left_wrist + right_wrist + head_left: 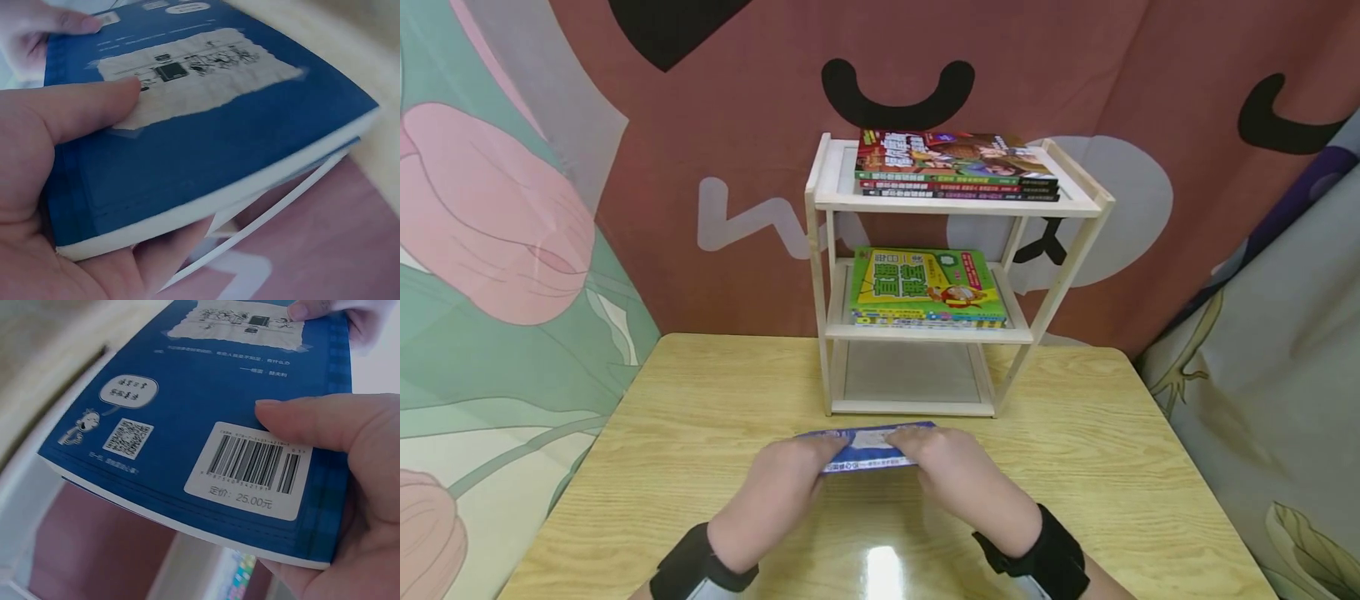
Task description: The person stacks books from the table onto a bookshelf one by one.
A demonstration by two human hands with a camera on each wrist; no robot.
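Note:
Both hands hold a blue book level over the table, in front of the shelf rack. Its back cover faces up, with a torn-paper picture, a barcode label and a QR code. My left hand grips one end, thumb on top and fingers underneath. At the other end, my right hand grips it the same way, its thumb by the barcode. A thin second blue edge shows beneath the book in the left wrist view.
A pale wooden three-tier rack stands at the table's back. Several comic books are stacked on its top tier and green-and-yellow books on the middle one. Patterned curtains hang behind and beside the wooden table.

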